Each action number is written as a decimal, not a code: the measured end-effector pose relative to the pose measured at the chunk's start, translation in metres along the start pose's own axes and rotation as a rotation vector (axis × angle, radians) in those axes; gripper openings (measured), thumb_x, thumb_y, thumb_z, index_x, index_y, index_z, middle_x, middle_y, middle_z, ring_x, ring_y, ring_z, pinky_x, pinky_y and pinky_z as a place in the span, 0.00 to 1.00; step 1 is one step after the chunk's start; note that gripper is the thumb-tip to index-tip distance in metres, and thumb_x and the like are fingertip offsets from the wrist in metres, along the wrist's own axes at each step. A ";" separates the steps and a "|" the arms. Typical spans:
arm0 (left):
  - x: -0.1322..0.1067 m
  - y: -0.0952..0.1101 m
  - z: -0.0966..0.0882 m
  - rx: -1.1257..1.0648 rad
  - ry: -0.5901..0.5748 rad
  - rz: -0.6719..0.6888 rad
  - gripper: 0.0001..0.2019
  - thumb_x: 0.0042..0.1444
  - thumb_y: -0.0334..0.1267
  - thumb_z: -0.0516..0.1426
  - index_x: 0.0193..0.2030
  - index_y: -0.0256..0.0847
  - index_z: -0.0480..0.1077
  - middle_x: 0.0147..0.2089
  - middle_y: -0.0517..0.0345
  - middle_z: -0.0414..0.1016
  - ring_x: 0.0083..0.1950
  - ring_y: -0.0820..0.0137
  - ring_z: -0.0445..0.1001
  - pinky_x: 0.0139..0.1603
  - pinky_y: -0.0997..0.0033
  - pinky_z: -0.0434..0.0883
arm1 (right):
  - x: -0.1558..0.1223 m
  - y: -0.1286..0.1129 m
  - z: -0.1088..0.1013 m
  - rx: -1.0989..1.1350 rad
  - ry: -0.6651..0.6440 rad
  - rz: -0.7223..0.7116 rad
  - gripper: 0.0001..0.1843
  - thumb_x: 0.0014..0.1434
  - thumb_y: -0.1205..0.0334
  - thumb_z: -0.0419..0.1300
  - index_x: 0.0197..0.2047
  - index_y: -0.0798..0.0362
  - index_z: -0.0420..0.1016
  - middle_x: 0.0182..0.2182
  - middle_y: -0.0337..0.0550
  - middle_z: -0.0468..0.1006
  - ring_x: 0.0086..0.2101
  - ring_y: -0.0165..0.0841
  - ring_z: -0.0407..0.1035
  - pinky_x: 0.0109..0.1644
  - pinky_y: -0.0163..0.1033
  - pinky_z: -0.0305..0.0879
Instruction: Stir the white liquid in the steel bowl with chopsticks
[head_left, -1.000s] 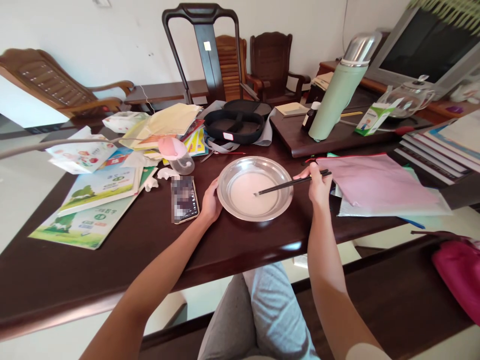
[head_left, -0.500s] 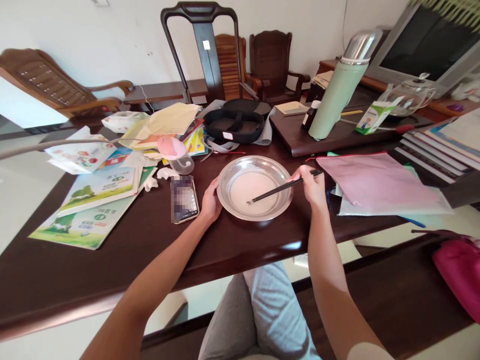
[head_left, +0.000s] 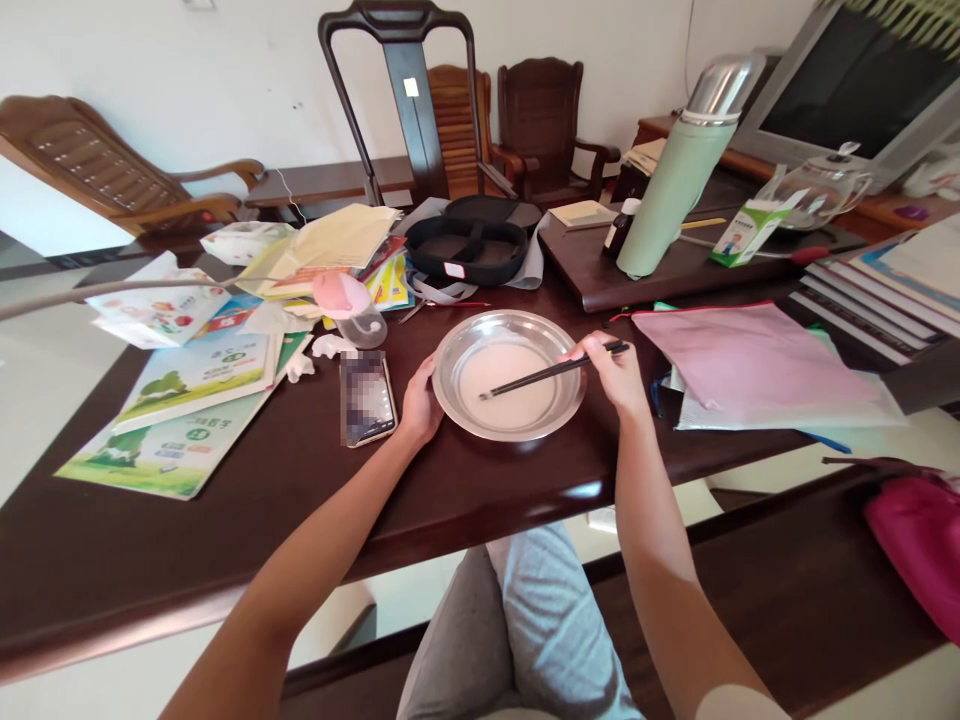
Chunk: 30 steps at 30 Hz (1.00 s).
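Head view: the left hand (head_left: pixel 421 404) is cupping the left rim of a shallow steel plate (head_left: pixel 450 345), fingers curled against the metal. The plate is sitting on the dark wooden table (head_left: pixel 480 480), near its front edge, and is holding a thin pool of whitish liquid (head_left: pixel 517 395). The right hand (head_left: pixel 616 372) is pinching a pair of dark chopsticks (head_left: pixel 551 371) at their upper end; their tips are reaching down into the liquid on the plate's left half. A phone (head_left: pixel 365 397) is lying just beside the left hand, and a pink folder (head_left: pixel 750 360) is lying to the right of the right hand. A green flask (head_left: pixel 675 190) is standing further back.
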<state>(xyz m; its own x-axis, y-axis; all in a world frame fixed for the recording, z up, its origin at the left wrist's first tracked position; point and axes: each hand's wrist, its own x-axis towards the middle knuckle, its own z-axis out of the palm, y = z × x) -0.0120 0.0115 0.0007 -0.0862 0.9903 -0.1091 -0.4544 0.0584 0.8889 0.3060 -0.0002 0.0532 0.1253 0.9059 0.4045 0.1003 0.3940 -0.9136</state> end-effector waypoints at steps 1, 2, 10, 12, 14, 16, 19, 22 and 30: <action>0.000 0.000 0.000 -0.002 0.004 -0.002 0.20 0.55 0.52 0.71 0.50 0.45 0.85 0.56 0.50 0.92 0.69 0.45 0.85 0.73 0.47 0.79 | 0.000 0.000 0.000 -0.013 0.004 -0.002 0.37 0.60 0.16 0.72 0.27 0.43 0.82 0.24 0.40 0.86 0.31 0.46 0.87 0.45 0.53 0.87; 0.000 0.000 0.001 -0.004 0.005 -0.002 0.19 0.55 0.52 0.71 0.50 0.45 0.85 0.56 0.50 0.92 0.69 0.45 0.85 0.73 0.47 0.79 | 0.001 0.000 0.000 -0.022 0.035 -0.008 0.37 0.60 0.16 0.72 0.27 0.43 0.82 0.24 0.40 0.87 0.31 0.46 0.88 0.47 0.53 0.87; -0.002 0.002 0.002 0.023 0.005 -0.004 0.22 0.54 0.54 0.70 0.52 0.45 0.84 0.56 0.48 0.91 0.71 0.42 0.83 0.74 0.43 0.79 | 0.001 0.004 -0.004 0.011 0.095 0.016 0.40 0.60 0.16 0.71 0.22 0.43 0.73 0.19 0.40 0.81 0.30 0.46 0.86 0.42 0.51 0.86; -0.002 0.002 0.002 0.021 0.003 -0.001 0.22 0.55 0.54 0.70 0.53 0.45 0.84 0.57 0.48 0.91 0.71 0.42 0.83 0.74 0.43 0.79 | 0.000 0.002 -0.001 -0.020 0.014 0.012 0.38 0.60 0.16 0.71 0.24 0.43 0.77 0.21 0.40 0.84 0.31 0.46 0.87 0.44 0.52 0.87; -0.002 0.002 0.001 0.018 0.007 -0.003 0.22 0.56 0.53 0.70 0.55 0.45 0.84 0.57 0.48 0.91 0.70 0.42 0.84 0.73 0.43 0.79 | 0.000 0.002 -0.001 -0.033 0.020 -0.009 0.36 0.61 0.17 0.71 0.27 0.43 0.81 0.24 0.40 0.86 0.32 0.46 0.88 0.46 0.53 0.87; -0.002 0.001 0.001 0.014 0.013 -0.009 0.22 0.58 0.52 0.69 0.56 0.45 0.85 0.57 0.50 0.92 0.69 0.43 0.85 0.72 0.45 0.80 | 0.001 0.003 -0.002 -0.025 0.102 -0.031 0.36 0.63 0.18 0.71 0.27 0.43 0.80 0.25 0.41 0.86 0.33 0.47 0.88 0.47 0.53 0.87; -0.002 0.001 0.001 0.010 0.021 -0.013 0.22 0.60 0.51 0.69 0.58 0.45 0.86 0.56 0.52 0.93 0.66 0.46 0.86 0.71 0.47 0.81 | 0.002 0.005 -0.005 0.019 0.221 -0.042 0.37 0.65 0.19 0.69 0.24 0.43 0.75 0.21 0.41 0.82 0.32 0.46 0.88 0.45 0.52 0.87; -0.002 0.001 0.001 0.010 0.012 -0.005 0.21 0.59 0.51 0.70 0.55 0.45 0.86 0.56 0.51 0.92 0.69 0.45 0.85 0.73 0.47 0.80 | 0.000 0.003 -0.004 0.033 0.142 -0.017 0.39 0.63 0.18 0.70 0.21 0.43 0.73 0.19 0.40 0.81 0.30 0.46 0.87 0.42 0.51 0.86; -0.003 0.003 0.002 -0.003 0.004 -0.004 0.20 0.56 0.51 0.71 0.52 0.43 0.85 0.58 0.48 0.92 0.71 0.41 0.84 0.75 0.44 0.79 | 0.002 0.000 -0.003 -0.006 0.166 -0.024 0.39 0.60 0.16 0.71 0.24 0.43 0.77 0.23 0.40 0.86 0.30 0.45 0.87 0.46 0.51 0.87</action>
<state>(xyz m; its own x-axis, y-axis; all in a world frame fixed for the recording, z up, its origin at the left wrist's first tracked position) -0.0113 0.0090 0.0042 -0.0876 0.9896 -0.1141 -0.4573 0.0618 0.8872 0.3094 0.0009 0.0539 0.2842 0.8578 0.4283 0.1109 0.4143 -0.9034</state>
